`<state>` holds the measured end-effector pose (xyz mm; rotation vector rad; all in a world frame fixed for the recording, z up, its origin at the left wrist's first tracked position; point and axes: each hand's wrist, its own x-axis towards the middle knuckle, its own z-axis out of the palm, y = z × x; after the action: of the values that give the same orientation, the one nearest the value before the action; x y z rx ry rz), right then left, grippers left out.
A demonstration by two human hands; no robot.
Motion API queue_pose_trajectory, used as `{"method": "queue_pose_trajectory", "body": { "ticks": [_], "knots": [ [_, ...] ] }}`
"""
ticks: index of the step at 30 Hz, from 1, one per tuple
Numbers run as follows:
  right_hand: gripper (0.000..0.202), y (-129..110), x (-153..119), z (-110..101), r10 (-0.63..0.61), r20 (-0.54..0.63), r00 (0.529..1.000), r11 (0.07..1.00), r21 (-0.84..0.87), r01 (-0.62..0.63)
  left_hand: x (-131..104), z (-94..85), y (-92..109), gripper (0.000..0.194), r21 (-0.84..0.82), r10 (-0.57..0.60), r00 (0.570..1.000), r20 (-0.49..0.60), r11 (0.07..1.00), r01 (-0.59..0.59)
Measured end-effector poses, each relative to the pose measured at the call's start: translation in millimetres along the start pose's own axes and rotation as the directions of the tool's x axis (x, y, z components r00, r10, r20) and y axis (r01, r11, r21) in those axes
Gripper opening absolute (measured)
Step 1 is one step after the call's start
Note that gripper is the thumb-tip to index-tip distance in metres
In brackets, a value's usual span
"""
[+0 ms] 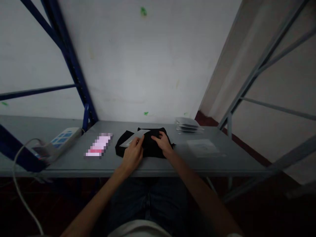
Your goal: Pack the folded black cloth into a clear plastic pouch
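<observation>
A black fabric item (151,149), which looks like a soft bag with a strap or loop at its left, lies on the grey shelf top in front of me. A flat white piece (130,140) rests across its left part. My left hand (133,154) is closed at the edge where the white piece meets the black fabric. On the right side of the bag, my right hand (163,143) pinches the fabric between thumb and fingers. What lies under my fingertips is too dark to make out.
A blurred-out phone-like screen (100,144) lies left of the bag. Farther left is a white power strip (64,138) with a cable. At the back right sits a stack of white packets (189,125), with a clear flat packet (202,147) before it. Blue uprights (71,62) frame the shelf.
</observation>
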<state>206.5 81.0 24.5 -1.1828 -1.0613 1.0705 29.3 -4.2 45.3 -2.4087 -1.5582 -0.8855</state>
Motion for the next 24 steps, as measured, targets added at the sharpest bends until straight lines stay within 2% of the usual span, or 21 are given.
{"method": "queue_pose_trajectory", "body": {
  "ticks": [3, 6, 10, 13, 17, 20, 24],
  "knots": [
    [0.052, 1, -8, 12, 0.048, -0.059, 0.997, 0.996, 0.075, -0.044, -4, 10.5, 3, 0.058, -0.051, 0.026, 0.999, -0.032, 0.998, -0.027],
    [0.048, -2, -17, 20, 0.162, -0.056, 0.985, 0.972, 0.182, -0.149, -7, 19.0, 10, 0.061, -0.084, 0.026, 0.999, -0.048, 0.996, -0.030],
    [0.028, -7, -26, 15, 0.341, 0.125, 0.932, 0.869, 0.335, -0.363, -8, 22.7, 17, 0.064, -0.139, -0.053, 0.996, -0.076, 0.989, 0.042],
    [0.018, -8, -26, 8, 0.395, 0.252, 0.883, 0.810, 0.359, -0.465, -8, 20.8, 18, 0.065, -0.140, -0.160, 0.982, -0.104, 0.980, 0.145],
    [0.019, -5, -26, 6, 0.412, 0.276, 0.868, 0.791, 0.365, -0.491, -8, 17.9, 16, 0.057, -0.034, -0.273, 0.962, -0.021, 0.962, 0.272],
    [0.023, -3, -26, 9, 0.381, 0.289, 0.878, 0.798, 0.377, -0.471, -7, 16.0, 12, 0.048, -0.007, -0.270, 0.962, 0.035, 0.963, 0.270],
    [0.024, -1, -24, 11, 0.308, 0.362, 0.880, 0.835, 0.340, -0.432, -6, 14.7, 5, 0.048, -0.064, -0.207, 0.978, -0.004, 0.976, 0.207]
  ]
}}
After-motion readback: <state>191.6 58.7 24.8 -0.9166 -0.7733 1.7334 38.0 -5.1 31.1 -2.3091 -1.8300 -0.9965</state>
